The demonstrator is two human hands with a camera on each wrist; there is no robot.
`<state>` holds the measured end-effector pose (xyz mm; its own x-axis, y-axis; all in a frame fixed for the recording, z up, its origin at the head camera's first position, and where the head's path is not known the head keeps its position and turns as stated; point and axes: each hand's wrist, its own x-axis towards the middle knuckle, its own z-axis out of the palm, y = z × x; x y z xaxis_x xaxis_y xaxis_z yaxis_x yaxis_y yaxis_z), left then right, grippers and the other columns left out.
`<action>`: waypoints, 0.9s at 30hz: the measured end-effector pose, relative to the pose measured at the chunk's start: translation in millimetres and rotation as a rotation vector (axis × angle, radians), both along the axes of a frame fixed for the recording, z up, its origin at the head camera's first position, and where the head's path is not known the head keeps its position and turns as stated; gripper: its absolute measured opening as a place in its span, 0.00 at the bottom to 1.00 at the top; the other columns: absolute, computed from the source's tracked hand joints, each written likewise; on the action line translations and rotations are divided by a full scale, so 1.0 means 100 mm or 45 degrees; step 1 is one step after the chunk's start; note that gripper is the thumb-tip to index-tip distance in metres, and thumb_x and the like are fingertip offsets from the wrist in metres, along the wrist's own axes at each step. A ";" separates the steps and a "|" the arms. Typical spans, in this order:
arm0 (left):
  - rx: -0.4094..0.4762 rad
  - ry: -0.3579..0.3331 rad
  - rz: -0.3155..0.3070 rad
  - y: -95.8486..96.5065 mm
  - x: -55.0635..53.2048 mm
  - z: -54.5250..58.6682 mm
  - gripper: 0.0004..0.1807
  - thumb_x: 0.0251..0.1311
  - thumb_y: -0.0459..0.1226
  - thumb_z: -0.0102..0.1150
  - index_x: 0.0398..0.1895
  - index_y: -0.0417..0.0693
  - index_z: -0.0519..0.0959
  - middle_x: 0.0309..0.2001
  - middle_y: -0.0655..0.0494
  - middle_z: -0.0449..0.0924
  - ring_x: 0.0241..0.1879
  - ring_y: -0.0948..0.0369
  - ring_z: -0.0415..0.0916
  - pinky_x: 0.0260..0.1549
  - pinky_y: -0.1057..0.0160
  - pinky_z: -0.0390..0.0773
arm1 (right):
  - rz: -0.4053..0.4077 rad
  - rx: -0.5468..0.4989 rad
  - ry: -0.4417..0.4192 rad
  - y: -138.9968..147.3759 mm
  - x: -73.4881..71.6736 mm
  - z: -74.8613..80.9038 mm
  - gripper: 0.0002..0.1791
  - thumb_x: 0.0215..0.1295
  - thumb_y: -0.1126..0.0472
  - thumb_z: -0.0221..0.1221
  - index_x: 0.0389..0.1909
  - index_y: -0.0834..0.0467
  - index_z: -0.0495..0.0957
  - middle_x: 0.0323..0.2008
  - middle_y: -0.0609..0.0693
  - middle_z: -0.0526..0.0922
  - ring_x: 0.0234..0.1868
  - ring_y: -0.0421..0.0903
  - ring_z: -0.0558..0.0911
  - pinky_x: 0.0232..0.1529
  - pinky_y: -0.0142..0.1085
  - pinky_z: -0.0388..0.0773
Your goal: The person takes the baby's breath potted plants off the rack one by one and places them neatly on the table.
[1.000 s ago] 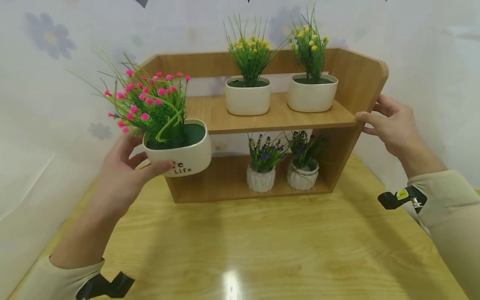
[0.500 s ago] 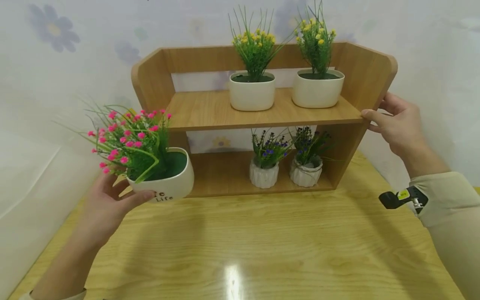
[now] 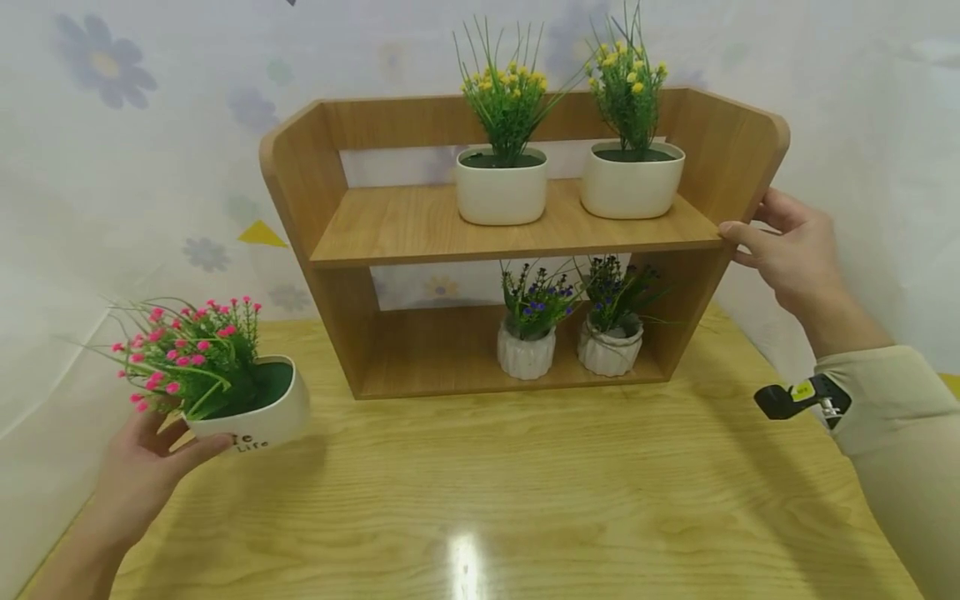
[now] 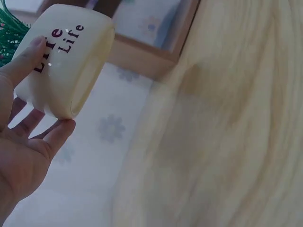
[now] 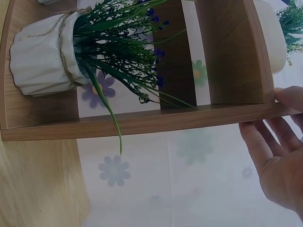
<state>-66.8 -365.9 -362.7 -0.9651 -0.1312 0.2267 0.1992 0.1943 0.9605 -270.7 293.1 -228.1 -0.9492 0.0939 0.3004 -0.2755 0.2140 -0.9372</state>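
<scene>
My left hand [image 3: 142,475] grips a white oval flowerpot [image 3: 273,421] with pink flowers [image 3: 180,354], thumb on the front beside the printed word "Life". In the left wrist view the flowerpot [image 4: 71,52] is tilted, its underside showing above the table. It hangs to the left of the wooden shelf [image 3: 517,247]. My right hand [image 3: 795,258] holds the shelf's right side panel, thumb at the front edge and fingers behind it. In the right wrist view the right hand [image 5: 279,156] pinches that panel [image 5: 142,125] near the upper board.
Two white pots with yellow flowers [image 3: 501,190] [image 3: 632,185] stand on the upper board. Below them are two small ribbed pots with purple flowers [image 3: 527,350] [image 3: 609,346]. The wood-grain table [image 3: 525,483] meets a flower-patterned wall covering [image 3: 187,167] behind.
My left hand has carried the pink-flowered pot down and to the left, away from the shelf, uncovering the shelf's left side. My right hand keeps its hold on the side panel.
</scene>
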 end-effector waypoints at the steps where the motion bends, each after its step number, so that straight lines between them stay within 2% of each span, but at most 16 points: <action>1: -0.017 0.002 0.011 -0.06 0.01 -0.04 0.45 0.60 0.20 0.64 0.78 0.57 0.61 0.71 0.60 0.62 0.57 0.75 0.70 0.44 0.76 0.78 | 0.000 -0.004 0.001 0.00 0.00 0.00 0.33 0.65 0.66 0.67 0.70 0.46 0.73 0.60 0.55 0.73 0.45 0.38 0.82 0.33 0.28 0.81; 6: -0.120 -0.027 0.081 -0.29 0.05 -0.20 0.44 0.61 0.23 0.64 0.78 0.59 0.61 0.73 0.66 0.60 0.56 0.76 0.67 0.44 0.80 0.75 | -0.012 -0.002 -0.005 -0.01 -0.01 -0.01 0.32 0.65 0.66 0.66 0.70 0.46 0.73 0.61 0.55 0.73 0.47 0.40 0.81 0.33 0.28 0.81; 11: -0.234 -0.105 0.140 -0.54 0.10 -0.35 0.45 0.65 0.27 0.63 0.80 0.65 0.56 0.75 0.71 0.54 0.54 0.80 0.66 0.43 0.82 0.73 | -0.045 0.056 -0.022 0.00 -0.01 -0.01 0.32 0.66 0.64 0.66 0.71 0.45 0.72 0.63 0.53 0.72 0.54 0.43 0.78 0.34 0.27 0.81; 17: -0.331 -0.203 0.208 -0.81 0.17 -0.53 0.44 0.68 0.32 0.63 0.80 0.68 0.53 0.75 0.72 0.51 0.54 0.83 0.64 0.41 0.83 0.73 | -0.050 0.053 -0.034 0.00 0.00 0.00 0.33 0.67 0.64 0.65 0.72 0.45 0.70 0.65 0.52 0.71 0.58 0.46 0.76 0.34 0.26 0.81; 22: -0.409 -0.238 0.240 -0.97 0.18 -0.63 0.44 0.68 0.35 0.63 0.80 0.71 0.52 0.75 0.76 0.49 0.54 0.85 0.62 0.40 0.83 0.73 | -0.067 0.098 -0.037 0.00 -0.01 0.00 0.33 0.68 0.63 0.64 0.72 0.43 0.69 0.66 0.51 0.70 0.61 0.47 0.75 0.34 0.25 0.80; 25: -0.449 -0.232 0.244 -1.03 0.19 -0.68 0.45 0.68 0.35 0.63 0.80 0.71 0.50 0.74 0.77 0.50 0.53 0.87 0.63 0.41 0.83 0.72 | -0.051 0.075 -0.026 -0.02 -0.01 -0.01 0.32 0.68 0.64 0.64 0.71 0.44 0.71 0.66 0.51 0.71 0.59 0.46 0.75 0.34 0.25 0.80; 27: -0.514 -0.241 0.253 -1.07 0.19 -0.70 0.46 0.69 0.37 0.63 0.81 0.70 0.47 0.74 0.72 0.51 0.53 0.87 0.62 0.40 0.84 0.71 | -0.049 0.075 -0.022 -0.02 -0.01 -0.01 0.32 0.68 0.65 0.64 0.71 0.44 0.71 0.65 0.51 0.71 0.60 0.46 0.75 0.34 0.26 0.80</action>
